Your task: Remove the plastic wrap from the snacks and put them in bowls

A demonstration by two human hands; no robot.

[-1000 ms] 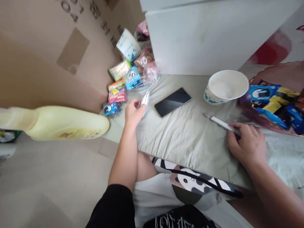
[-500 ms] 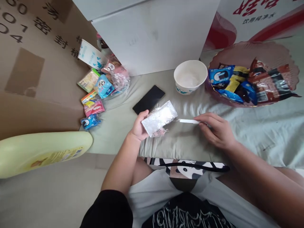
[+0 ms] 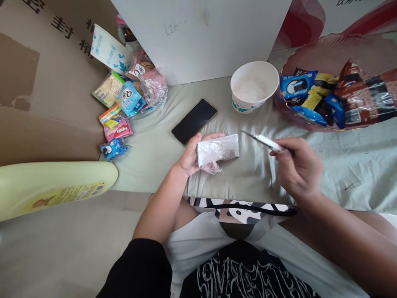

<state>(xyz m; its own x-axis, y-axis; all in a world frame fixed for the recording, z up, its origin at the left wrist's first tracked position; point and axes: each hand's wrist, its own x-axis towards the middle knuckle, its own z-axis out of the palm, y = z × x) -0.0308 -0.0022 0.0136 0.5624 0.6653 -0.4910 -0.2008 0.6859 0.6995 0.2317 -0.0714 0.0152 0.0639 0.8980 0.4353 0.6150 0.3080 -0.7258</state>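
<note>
My left hand (image 3: 190,156) is closed around one end of a silvery packet (image 3: 218,150), held above the cloth. Loose clear plastic wrap (image 3: 213,168) hangs under the packet. In my right hand (image 3: 299,167) is a slim knife (image 3: 267,142) with a white handle, pinched between thumb and fingers. Its thin dark blade points left and away from me, a short gap from the packet's right end. The hand is slightly blurred. A black phone (image 3: 194,121) lies just beyond my left hand, and a white paper bowl (image 3: 254,87) stands behind the knife.
At right, a pink scalloped bowl (image 3: 313,47) holds several snack packets. More wrapped snacks (image 3: 130,97) and a tipped paper cup (image 3: 109,49) lie at left, beside a cardboard box (image 3: 58,103). A yellow-green bottle (image 3: 56,188) lies at the left edge. A white box (image 3: 204,45) stands behind.
The knife has pulled away from the packet, and its tip now angles upward in view. The packet has turned to lie more level. The whole view has shifted slightly.
</note>
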